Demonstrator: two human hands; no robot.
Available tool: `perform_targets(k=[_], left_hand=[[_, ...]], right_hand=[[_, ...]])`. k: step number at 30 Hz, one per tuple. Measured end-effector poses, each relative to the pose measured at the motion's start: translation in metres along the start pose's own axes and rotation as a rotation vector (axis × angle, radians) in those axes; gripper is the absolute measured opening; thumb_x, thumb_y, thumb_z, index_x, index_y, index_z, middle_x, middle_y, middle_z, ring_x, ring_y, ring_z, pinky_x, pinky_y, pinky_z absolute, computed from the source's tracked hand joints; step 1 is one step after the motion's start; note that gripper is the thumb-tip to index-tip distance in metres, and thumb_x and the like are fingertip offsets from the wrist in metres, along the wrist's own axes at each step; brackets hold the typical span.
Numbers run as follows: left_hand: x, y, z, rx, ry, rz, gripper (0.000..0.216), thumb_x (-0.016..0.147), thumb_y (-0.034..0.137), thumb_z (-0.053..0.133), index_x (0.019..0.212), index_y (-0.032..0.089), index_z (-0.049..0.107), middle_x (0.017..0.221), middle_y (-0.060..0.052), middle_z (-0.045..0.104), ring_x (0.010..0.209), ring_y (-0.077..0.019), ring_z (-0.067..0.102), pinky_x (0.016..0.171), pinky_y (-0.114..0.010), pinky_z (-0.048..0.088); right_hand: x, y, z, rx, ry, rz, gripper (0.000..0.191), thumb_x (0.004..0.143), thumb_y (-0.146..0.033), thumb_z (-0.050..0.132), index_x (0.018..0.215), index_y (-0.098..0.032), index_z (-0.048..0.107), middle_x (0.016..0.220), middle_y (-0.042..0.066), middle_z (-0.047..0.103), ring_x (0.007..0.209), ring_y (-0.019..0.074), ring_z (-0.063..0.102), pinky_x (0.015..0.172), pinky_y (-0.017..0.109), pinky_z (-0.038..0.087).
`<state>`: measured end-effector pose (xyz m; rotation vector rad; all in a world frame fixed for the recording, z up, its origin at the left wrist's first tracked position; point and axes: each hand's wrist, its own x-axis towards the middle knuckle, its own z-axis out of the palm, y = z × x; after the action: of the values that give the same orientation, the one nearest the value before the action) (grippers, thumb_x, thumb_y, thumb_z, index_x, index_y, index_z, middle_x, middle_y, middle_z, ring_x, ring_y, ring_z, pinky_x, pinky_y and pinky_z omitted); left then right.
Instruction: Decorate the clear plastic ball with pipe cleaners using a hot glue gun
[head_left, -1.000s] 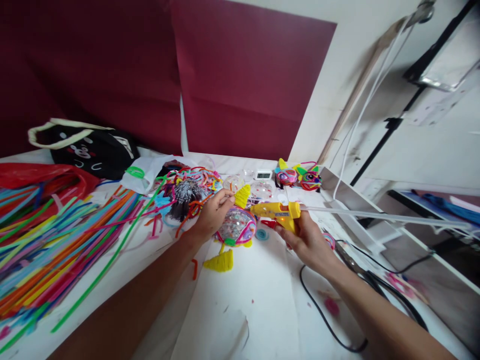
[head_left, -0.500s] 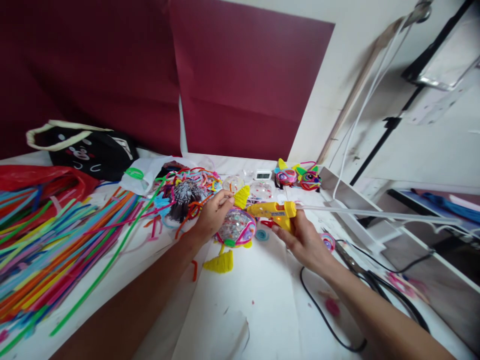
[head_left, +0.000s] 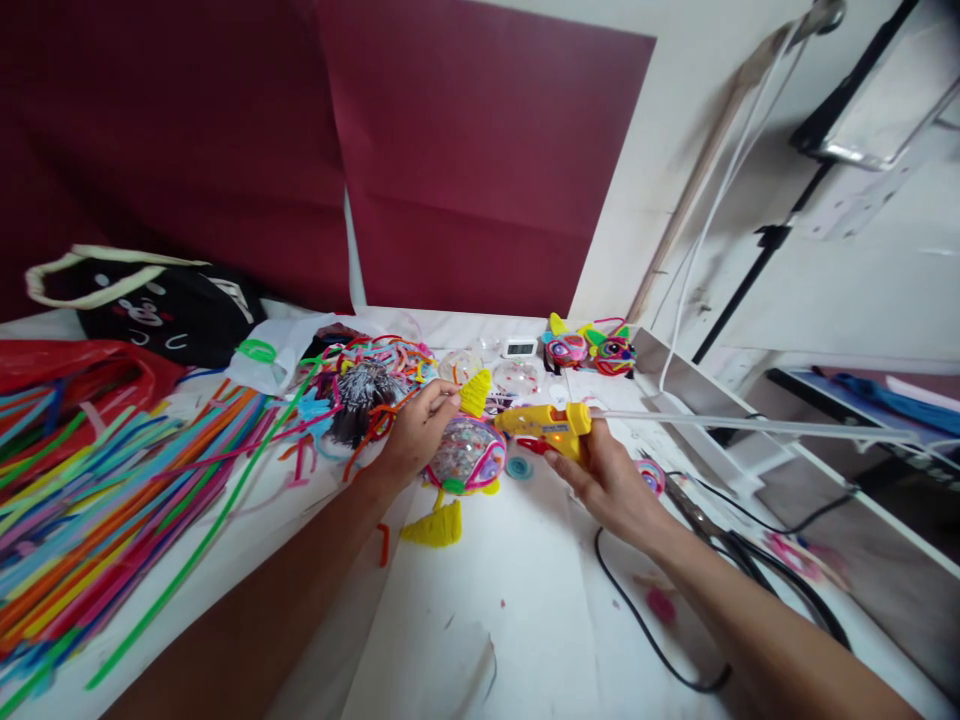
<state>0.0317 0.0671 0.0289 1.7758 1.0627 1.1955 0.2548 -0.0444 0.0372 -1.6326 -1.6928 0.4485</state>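
Note:
My left hand [head_left: 417,436] pinches a yellow fuzzy pipe-cleaner fin [head_left: 475,393] by its left edge, just above a clear rounded craft body [head_left: 463,456]. That body is filled with bits of colour and edged in pink, with a green patch below. My right hand [head_left: 611,480] is wrapped round a yellow hot glue gun [head_left: 546,424], fingers by its red trigger. The nozzle points left, close to the fin and the body's upper right edge; whether they touch I cannot tell. Another yellow fin [head_left: 435,525] lies below the body, and a teal coil [head_left: 518,467] sits right of it.
Many coloured pipe cleaners [head_left: 150,500] spread over the left side. A tangle of pieces [head_left: 382,360] lies behind my left hand. Two finished-looking colourful crafts [head_left: 611,352] stand at the back, near a small digital clock [head_left: 519,348]. Scissors [head_left: 694,510] and a black cable [head_left: 637,610] lie at right.
The whole view has shifted slightly. The yellow fin in my left hand has dipped a little closer to the craft body. My right hand keeps the glue gun in nearly the same place.

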Motion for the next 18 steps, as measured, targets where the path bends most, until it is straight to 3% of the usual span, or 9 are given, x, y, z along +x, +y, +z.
perform_targets(k=[6, 18], left_hand=[[0.000, 0.000, 0.001, 0.006, 0.009, 0.004, 0.024, 0.085, 0.042, 0.054, 0.093, 0.021, 0.059, 0.085, 0.001, 0.064, 0.085, -0.0194, 0.062, 0.077, -0.028, 0.046], [-0.002, 0.005, 0.000, 0.051, 0.030, -0.021, 0.026, 0.083, 0.043, 0.053, 0.093, 0.020, 0.059, 0.080, 0.001, 0.063, 0.078, -0.0191, 0.060, 0.074, -0.028, 0.047]], right_hand=[[-0.002, 0.002, -0.003, -0.021, -0.024, 0.024, 0.027, 0.087, -0.045, 0.049, 0.089, -0.026, 0.030, 0.066, -0.005, 0.044, 0.058, 0.0176, 0.044, 0.053, 0.030, 0.032], [0.010, -0.005, 0.004, -0.019, -0.025, -0.057, 0.027, 0.087, -0.043, 0.049, 0.097, -0.025, 0.030, 0.068, -0.004, 0.046, 0.058, 0.0171, 0.043, 0.053, 0.028, 0.031]])
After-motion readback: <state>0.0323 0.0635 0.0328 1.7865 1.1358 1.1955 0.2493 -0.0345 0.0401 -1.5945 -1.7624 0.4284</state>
